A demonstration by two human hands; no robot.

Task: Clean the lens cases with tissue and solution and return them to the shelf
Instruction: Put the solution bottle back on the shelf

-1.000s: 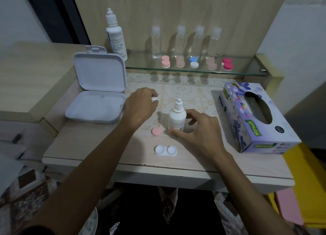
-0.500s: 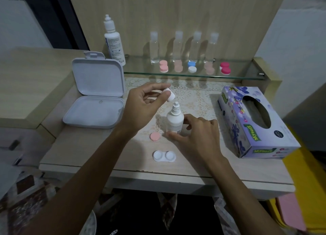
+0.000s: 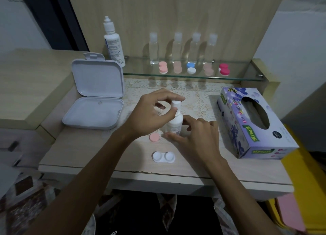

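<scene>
Left hand point(image 3: 150, 116) pinched small white cap point(image 3: 176, 105) atop upright white plastic solution bottle point(image 3: 174, 124); right hand point(image 3: 195, 137) gripped its base. Open white lens case point(image 3: 163, 157) lay at 6 o'clock of bottle, long axis 9-to-3, probably nearer the right hand.

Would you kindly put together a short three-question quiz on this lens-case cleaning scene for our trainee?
1. True or false: the tissue box stands to the right of the small solution bottle.
2. What does the left hand pinch? A) white cap B) pink lid C) a tissue
3. Fill in: the open white lens case lies on the ___.

Key: 1 true. 2 A, held at the bottle's top while the right hand steadies the bottle. 3 table, nearer the person than the bottle.
</scene>
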